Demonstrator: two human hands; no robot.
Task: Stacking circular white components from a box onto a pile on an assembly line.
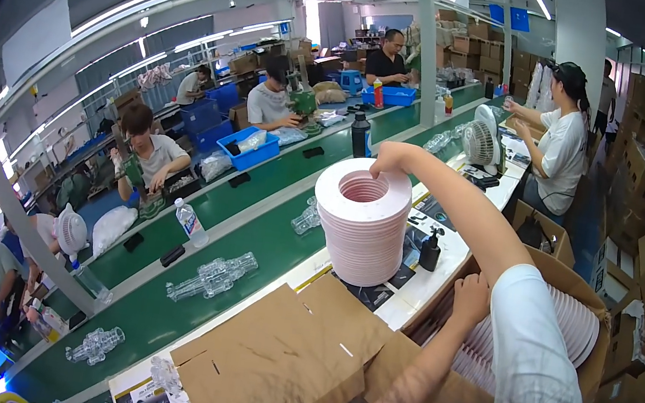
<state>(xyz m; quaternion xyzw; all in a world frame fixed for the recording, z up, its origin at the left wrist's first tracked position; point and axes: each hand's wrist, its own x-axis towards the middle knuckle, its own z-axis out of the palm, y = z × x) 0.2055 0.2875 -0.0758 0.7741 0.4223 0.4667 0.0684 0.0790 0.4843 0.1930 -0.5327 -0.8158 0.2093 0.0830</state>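
A tall stack of thin white-pink rings (358, 244) stands on the white bench strip beside the green belt. On its top my right hand (393, 162) has its fingers hooked over the inner edge of the upper ring, by the centre hole. My left hand (470, 300) is lower and nearer, at the side of an open cardboard box (604, 327). Its fingers are curled, and what lies under them is hidden. Inside that box lie more rings (571, 322) in rows on their sides, partly behind my right arm.
Clear plastic parts (213, 275) lie along the green belt (149, 301). A black pump bottle (430, 249) stands right of the stack, a dark bottle (360, 136) behind it. Cardboard flaps (275, 353) cover the near bench. A white fan (482, 138) stands farther along; co-workers sit around the line.
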